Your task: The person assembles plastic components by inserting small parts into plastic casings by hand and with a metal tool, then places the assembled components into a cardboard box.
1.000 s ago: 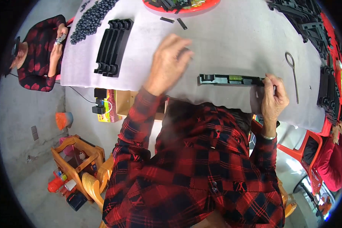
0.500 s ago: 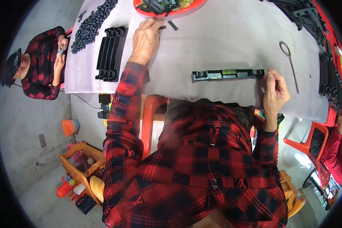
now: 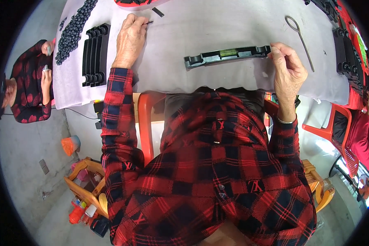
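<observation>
My right hand point(image 3: 290, 67) pinches the right end of a long black spirit level body point(image 3: 213, 58), which has a yellow-green clear vial in its middle. The body lies slightly tilted across the cloth, its right end farther from me. At the far left, my left hand point(image 3: 129, 41) is closed, with a small black strip point(image 3: 150, 22) at its fingertips. Another flat black strip point(image 3: 158, 12) lies just beyond it on the cloth. A red tray point(image 3: 136, 5) with black pieces is partly cut off at the top edge.
Left of my left hand lie several black level bodies point(image 3: 96, 55) side by side and a heap of small black round parts point(image 3: 74, 35). A looped metal rod point(image 3: 301, 41) lies at right. More black parts point(image 3: 348, 61) line the right edge. A co-worker point(image 3: 30, 82) sits at left.
The view has shifted, so the table's things sit farther left and higher. The level body's right end has swung away from me with my right hand. My left hand has drawn the small strip nearer.
</observation>
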### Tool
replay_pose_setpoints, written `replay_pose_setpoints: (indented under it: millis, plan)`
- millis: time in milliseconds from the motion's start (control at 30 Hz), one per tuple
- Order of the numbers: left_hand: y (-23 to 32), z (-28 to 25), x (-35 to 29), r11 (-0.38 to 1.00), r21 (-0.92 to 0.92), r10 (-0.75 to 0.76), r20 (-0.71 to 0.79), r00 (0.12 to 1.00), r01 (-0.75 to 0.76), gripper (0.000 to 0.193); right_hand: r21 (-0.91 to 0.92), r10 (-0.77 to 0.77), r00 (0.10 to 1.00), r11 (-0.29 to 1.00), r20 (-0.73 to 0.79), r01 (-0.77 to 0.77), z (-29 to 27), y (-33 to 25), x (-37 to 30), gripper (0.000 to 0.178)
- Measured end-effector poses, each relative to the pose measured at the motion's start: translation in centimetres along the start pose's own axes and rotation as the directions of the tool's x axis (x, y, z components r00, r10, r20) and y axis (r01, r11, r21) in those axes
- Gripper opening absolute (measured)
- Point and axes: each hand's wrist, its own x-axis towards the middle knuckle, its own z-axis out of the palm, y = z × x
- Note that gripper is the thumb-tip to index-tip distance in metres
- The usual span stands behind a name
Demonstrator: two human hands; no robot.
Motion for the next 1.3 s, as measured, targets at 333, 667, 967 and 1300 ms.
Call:
replay_pose_setpoints:
  millis: [333,667,967,1300]
  plan:
    - [14.7,-3.0,0.0,0.895,-0.249,0.302,-0.271,0.914,-0.369,0.021,0.229,0.366,0.835,0.845,0.411,-0.483,3.2,-4.2,-0.8,0.020]
    - [18.4,-1.6,-1.7,0.844,-0.430,0.220,-0.266,0.939,-0.320,0.029,0.391,0.532,0.634,0.505,0.561,-0.769,3.8,-4.6,-0.8,0.020]
    - [18.0,-0.9,-1.3,0.620,-0.778,0.028,-0.099,0.995,-0.095,0.018,0.073,0.449,0.823,0.862,0.347,-0.502,3.6,-4.3,0.5,0.012]
    - [18.1,-0.9,-1.2,0.685,-0.725,0.014,-0.084,0.996,-0.071,0.039,0.228,0.404,0.839,0.835,0.365,-0.501,2.7,-3.1,0.5,0.010]
